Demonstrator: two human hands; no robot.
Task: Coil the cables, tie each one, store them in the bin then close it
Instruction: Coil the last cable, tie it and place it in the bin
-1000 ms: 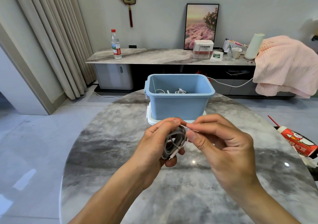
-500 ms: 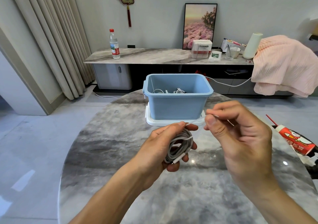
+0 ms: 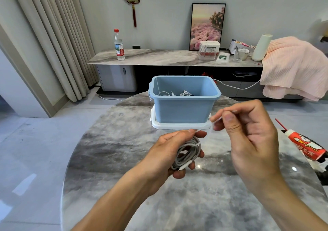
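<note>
While the left hand (image 3: 170,152) curls its fingers (image 3: 192,166) round a coiled grey cable (image 3: 186,152), the right hand (image 3: 248,133) pinches the free end of a thin white tie (image 3: 217,120) between thumb and forefinger, its other fingers folded in. The tie runs from the pinch down toward 8 o'clock to the top of the coil, where a white band crosses the loops. A white plug end sticks out at the coil's lower edge. Both hands are held above a round grey marble desk (image 3: 124,159), the right one higher and toward 2 o'clock from the left.

Just beyond the hands, at 12 o'clock, an open blue bin (image 3: 184,110) stands on its white lid (image 3: 179,125), which lies flat on the desk. White cables (image 3: 177,94) lie in the bottom of the bin.

At 3 o'clock, at the desk's edge, lies a red and white tube (image 3: 308,147). Farther back, a long marble sideboard (image 3: 159,58) carries a water bottle (image 3: 119,46) at 11 o'clock and a framed flower picture (image 3: 206,26) at 12 o'clock; a pink blanket (image 3: 292,67) drapes over its right end at 2 o'clock.
</note>
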